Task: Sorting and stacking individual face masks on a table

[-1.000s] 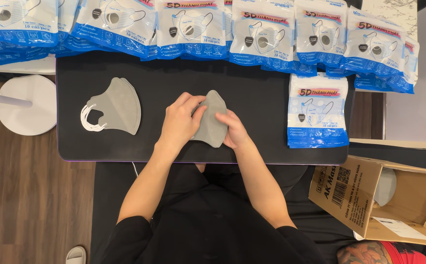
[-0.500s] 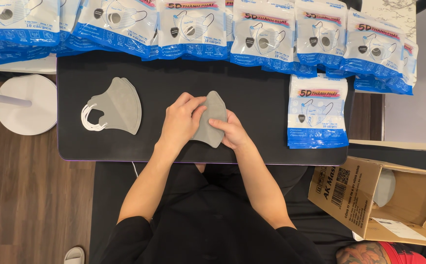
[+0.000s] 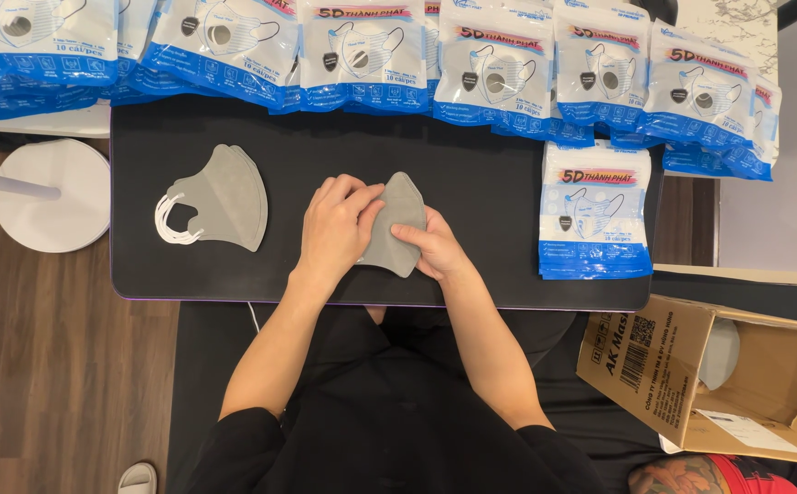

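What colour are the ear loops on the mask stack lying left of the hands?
White, against the grey mask stack; the head view shows the ear loops clearly.

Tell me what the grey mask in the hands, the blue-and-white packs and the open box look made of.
Grey mask: soft matte fabric, likely non-woven; it bends under both hands.
Blue-and-white packs: glossy plastic film, going by the sheen and printed face.
Open box: plain brown corrugated cardboard, by its folded flaps and raw edges.

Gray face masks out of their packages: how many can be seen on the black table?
2 at least. One gray mask is between the left hand and right hand. One mask pile lies at the table's left; layered edges suggest more underneath.
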